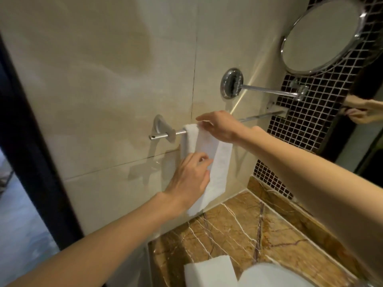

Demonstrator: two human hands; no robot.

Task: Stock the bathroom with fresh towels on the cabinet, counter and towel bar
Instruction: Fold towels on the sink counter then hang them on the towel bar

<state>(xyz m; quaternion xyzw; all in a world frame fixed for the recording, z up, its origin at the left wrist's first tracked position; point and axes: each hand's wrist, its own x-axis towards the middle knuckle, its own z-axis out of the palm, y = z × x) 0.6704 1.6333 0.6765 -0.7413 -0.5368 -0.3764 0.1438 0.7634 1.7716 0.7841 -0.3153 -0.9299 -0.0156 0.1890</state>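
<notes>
white towel (209, 150) draped over chrome towel bar (259, 117), close to the left bracket (163, 129). folded strip hanging down the beige wall tile, lower end reaching near the marble counter (269, 230) without clearly touching it.

right hand (219, 126) on top of the fold at the bar, fingers (204, 119) curled over the upper edge, apparently pressing the cloth against the rail. thumb hidden; pinch or plain press, cannot tell.

left hand (190, 179) lower down on the hanging part, fingers bent around the left edge of the strip, loosely closed on the cloth. appears to be smoothing or tugging the front panel straight.

further folded white towels (209, 270) at the bottom of the view, on the counter edge.

step in hand, by judgement: squaring the towel on the bar. bar portion of the task nearly complete.

possible faults from here:
- uneven lengths front and back: excess downward pull by the left hand while the right releases, causing slide off the smooth rail.
- skewed hang: pull along one edge only, twisting the fold.
- bunching against the bracket: placement very near the bar end, little margin for sideways shift.
- lower end brushing the counter if drawn too far down.
- contact with the mirror arm (267, 91) above when lifting the right hand away.
</notes>
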